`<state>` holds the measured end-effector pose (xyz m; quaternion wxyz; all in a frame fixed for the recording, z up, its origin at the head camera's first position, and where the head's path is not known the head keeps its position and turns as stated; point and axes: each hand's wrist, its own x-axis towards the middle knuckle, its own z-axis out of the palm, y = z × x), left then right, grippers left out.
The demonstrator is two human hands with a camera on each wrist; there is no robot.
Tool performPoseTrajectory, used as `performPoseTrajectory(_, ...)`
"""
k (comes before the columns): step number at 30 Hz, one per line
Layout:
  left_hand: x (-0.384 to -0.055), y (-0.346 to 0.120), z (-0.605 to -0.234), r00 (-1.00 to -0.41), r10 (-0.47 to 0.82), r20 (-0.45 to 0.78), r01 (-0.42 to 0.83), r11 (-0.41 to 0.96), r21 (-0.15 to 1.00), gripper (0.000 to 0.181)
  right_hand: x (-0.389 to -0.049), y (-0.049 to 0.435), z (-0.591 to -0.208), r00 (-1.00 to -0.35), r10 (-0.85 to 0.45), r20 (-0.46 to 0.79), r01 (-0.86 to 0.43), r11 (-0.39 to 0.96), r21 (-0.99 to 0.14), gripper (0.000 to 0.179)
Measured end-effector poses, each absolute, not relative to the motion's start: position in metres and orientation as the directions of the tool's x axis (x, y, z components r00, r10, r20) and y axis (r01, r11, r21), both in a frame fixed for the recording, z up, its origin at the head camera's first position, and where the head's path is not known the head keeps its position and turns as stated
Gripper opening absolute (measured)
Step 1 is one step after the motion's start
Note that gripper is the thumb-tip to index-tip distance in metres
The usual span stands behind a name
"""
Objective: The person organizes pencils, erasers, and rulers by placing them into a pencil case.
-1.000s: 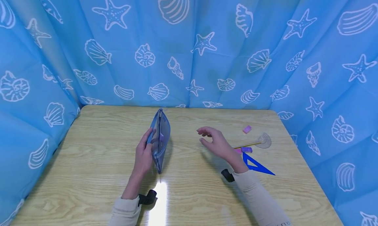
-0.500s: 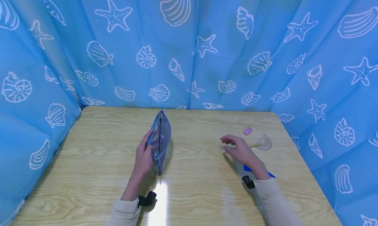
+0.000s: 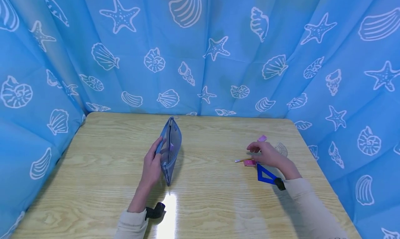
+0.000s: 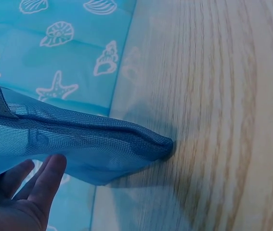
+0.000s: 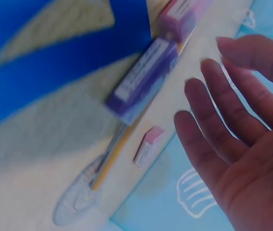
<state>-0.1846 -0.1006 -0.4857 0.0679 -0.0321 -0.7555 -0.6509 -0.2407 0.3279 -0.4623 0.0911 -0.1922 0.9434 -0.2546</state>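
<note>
My left hand (image 3: 152, 166) grips one side of a blue mesh zip pouch (image 3: 176, 145), held on edge with its mouth apart. Something dark and a small purple item show inside it. Over on the right, my right hand (image 3: 269, 155) hovers above the stationery, fingers loosely bent with nothing held. Beneath or beside it are a yellow pencil (image 3: 242, 159), a pink eraser (image 3: 249, 163) and a blue set square (image 3: 261, 178). A purple eraser (image 5: 143, 79), hidden by the hand in the head view, shows in the right wrist view.
A clear protractor (image 3: 282, 148) lies beyond the right hand at the pencil's far end. Another pink eraser (image 3: 262, 138) lies farther back. The wooden table (image 3: 206, 197) is bordered by a blue shell-print curtain (image 3: 193, 41).
My right hand has moved rightward from mid-table to over the stationery, uncovering the pencil's eraser end and the near pink eraser. The left hand and pouch have stayed nearly still.
</note>
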Motion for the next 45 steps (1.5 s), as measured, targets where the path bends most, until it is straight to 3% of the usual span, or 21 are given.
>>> performPoseTrajectory(7, -0.185, -0.102, -0.485, -0.989, -0.045, 0.141, 0.133, 0.143, 0.981, 0.061, -0.252, 0.325, -0.457, -0.882, -0.435, -0.183, -0.326, 0.842, -0.429, 0.021)
performPoseTrajectory(21, -0.185, -0.102, -0.485, -0.989, -0.044, 0.141, 0.133, 0.148, 0.980, 0.061, -0.268, 0.323, -0.466, -0.867, -0.416, -0.276, -0.284, 0.865, -0.414, 0.015)
performPoseTrajectory(32, -0.186, -0.103, -0.488, -0.990, -0.034, 0.139, 0.134, 0.115, 0.984, 0.061, -0.284, 0.316, -0.474, -0.842, -0.468, -0.269, -0.294, 0.815, -0.500, 0.016)
performPoseTrajectory(45, -0.185, -0.104, -0.488, -0.989, -0.049, 0.143, 0.137, 0.108, 0.985, 0.061, -0.285, 0.308, -0.472, -0.865, -0.464, -0.189, -0.309, 0.791, -0.528, 0.022)
